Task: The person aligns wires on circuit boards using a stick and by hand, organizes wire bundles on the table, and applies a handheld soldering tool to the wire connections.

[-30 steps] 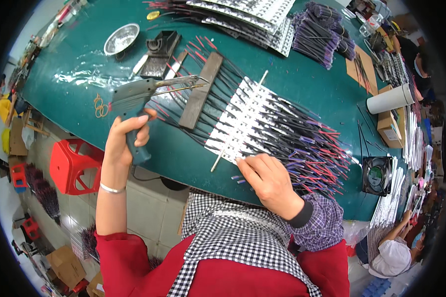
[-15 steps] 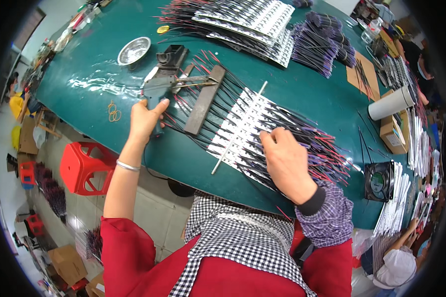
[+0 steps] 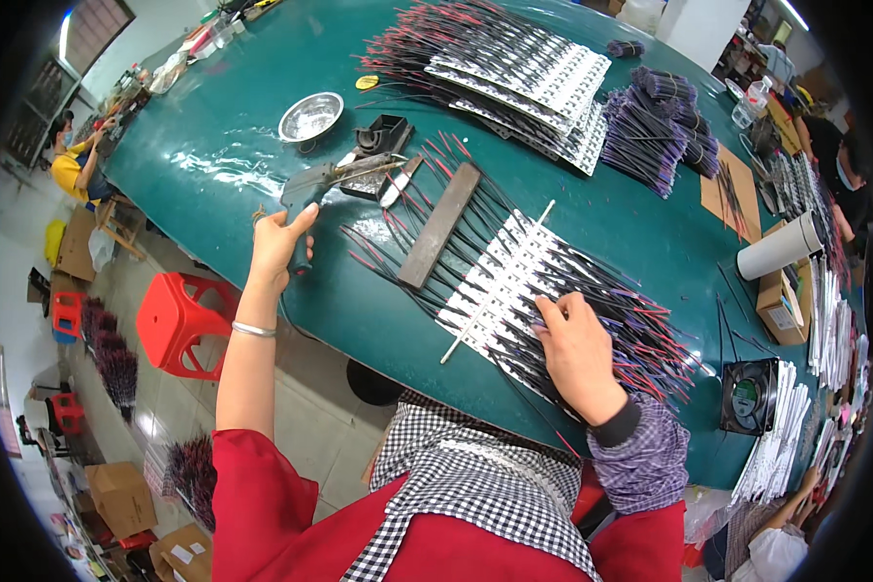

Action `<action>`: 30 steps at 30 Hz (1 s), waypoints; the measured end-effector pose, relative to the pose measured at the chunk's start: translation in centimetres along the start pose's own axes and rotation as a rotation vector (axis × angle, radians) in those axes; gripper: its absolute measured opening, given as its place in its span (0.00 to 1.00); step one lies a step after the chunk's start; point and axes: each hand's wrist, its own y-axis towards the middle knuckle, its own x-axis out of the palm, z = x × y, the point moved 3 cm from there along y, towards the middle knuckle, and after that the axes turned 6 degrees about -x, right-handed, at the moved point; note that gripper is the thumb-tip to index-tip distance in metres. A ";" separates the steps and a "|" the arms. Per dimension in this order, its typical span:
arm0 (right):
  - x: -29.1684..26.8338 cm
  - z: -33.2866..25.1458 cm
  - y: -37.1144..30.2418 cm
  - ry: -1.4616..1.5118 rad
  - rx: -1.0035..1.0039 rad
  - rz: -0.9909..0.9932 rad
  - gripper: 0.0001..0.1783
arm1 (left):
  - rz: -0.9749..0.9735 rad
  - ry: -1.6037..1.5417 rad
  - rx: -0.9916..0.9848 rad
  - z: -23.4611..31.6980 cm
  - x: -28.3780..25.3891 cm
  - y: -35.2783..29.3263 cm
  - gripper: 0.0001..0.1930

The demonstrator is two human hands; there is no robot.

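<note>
My left hand (image 3: 284, 241) is wrapped around the dark green handle of a soldering gun (image 3: 308, 184). Its thin tip lies over a small black stand (image 3: 378, 145), apart from the metal bar. My right hand (image 3: 582, 354) rests with curled fingers on black wires over a white perforated board (image 3: 495, 281); its fingertips are partly hidden. Rows of black wires with red and purple ends (image 3: 640, 330) stick out on both sides of this board. Across it lies a thin white rod (image 3: 500, 279). A flat grey metal bar (image 3: 440, 223) weighs down the wires on the left.
Behind are a shallow metal bowl (image 3: 310, 117), stacked wired boards (image 3: 524, 82) and purple-black wire bundles (image 3: 650, 131). At right stand a white cylinder (image 3: 779, 245), a cardboard box (image 3: 784, 306) and a small black fan (image 3: 748, 397). A red stool (image 3: 179, 320) stands beside the table.
The soldering gun's tip has drawn back from the metal bar toward the black stand. My right hand keeps its place on the board. The whole view has shifted.
</note>
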 end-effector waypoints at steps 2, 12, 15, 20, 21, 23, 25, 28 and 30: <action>-3.3 -0.2 0.4 0.045 0.020 -0.073 0.17 | 0.022 -0.020 -0.015 -0.3 -0.8 -0.1 0.16; 3.9 -4.3 14.4 -0.367 -0.772 0.004 0.10 | 0.038 -0.218 -0.011 -0.9 -3.4 -2.5 0.13; 6.8 -3.9 16.4 -0.388 -0.866 -0.113 0.09 | 0.056 -0.142 -0.010 -1.0 -5.1 -4.1 0.13; 7.2 -4.7 17.5 -0.373 -1.056 -0.081 0.06 | 0.087 -0.286 -0.069 -3.3 -10.0 -4.7 0.15; 7.4 -5.1 18.0 -0.402 -1.090 -0.044 0.05 | 0.080 -0.338 -0.087 -3.9 -10.3 -4.3 0.15; 7.6 -5.6 19.4 -0.394 -1.090 0.047 0.06 | 0.086 -0.375 -0.077 -3.2 -9.0 -3.6 0.15; 8.5 -5.5 20.6 -0.396 -1.060 0.128 0.07 | 0.067 -0.337 -0.048 -2.0 -7.2 -3.0 0.15; 7.6 -6.4 18.3 -0.385 -0.904 0.184 0.07 | 0.013 -0.248 -0.018 -0.9 -4.5 -2.0 0.13; 5.9 -6.0 15.5 -0.374 -0.743 0.216 0.07 | -0.034 -0.147 0.009 0.0 -2.4 -1.2 0.13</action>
